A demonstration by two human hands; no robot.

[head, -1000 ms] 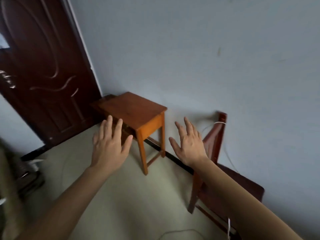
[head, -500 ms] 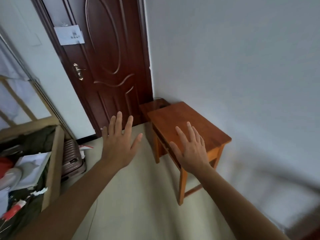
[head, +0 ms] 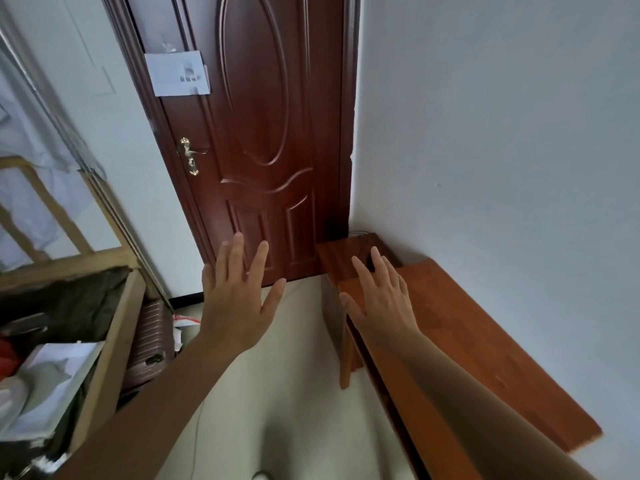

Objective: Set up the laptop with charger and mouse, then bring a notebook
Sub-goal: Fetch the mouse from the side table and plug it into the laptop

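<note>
Swinging further left since a moment ago, the view now sets the dark red door at upper centre, where it earlier stood at the upper left, and the chair seen a second ago has dropped out of the frame. Nearest the camera, two bare forearms reach forward from the bottom edge. At centre, the left hand (head: 239, 299) is held out flat with fingers spread wide, holding nothing, over the pale floor (head: 277, 393). Just right of it, the right hand (head: 381, 299) is likewise spread and empty, hovering above the near edge of an orange wooden table (head: 478, 348) that runs along the white wall (head: 502, 133) at lower right; whether it touches the wood cannot be told. At lower left, a wooden bed frame (head: 110, 344) holds a jumble of dark clothes and white papers, with a ribbed suitcase (head: 149, 341) standing just beside it. Farther back, a lower brown stool (head: 343, 254) sits in the corner, touching the table's far end. Beyond, the door (head: 263, 133) carries a white paper notice (head: 176, 73) and a brass handle (head: 189, 155). No laptop, charger, mouse or notebook can be made out.
</note>
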